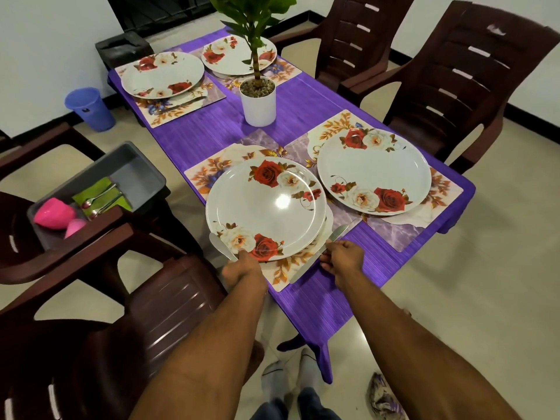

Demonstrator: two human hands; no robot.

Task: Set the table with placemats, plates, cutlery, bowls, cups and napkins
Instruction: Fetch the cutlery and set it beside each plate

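Observation:
Several floral plates lie on floral placemats on the purple table point(318, 98). The nearest plate point(266, 207) sits on a placemat point(281, 272) just in front of me. My left hand point(241, 269) grips a butter knife point(219, 245) at the plate's left edge. My right hand point(342, 259) pinches a second knife point(321, 253) lying diagonally on the placemat at the plate's right. Another plate point(374, 171) lies to the right, and two more plates point(162, 74) point(233, 56) at the far end. Cutlery point(185, 103) lies beside the far left plate.
A potted plant point(258, 95) stands mid-table. A grey tub point(136, 174) on the left chair holds pink cups point(54, 213), green napkins point(97, 189) and cutlery point(101, 198). Brown chairs point(472, 83) ring the table. A blue bin point(89, 109) stands by the wall.

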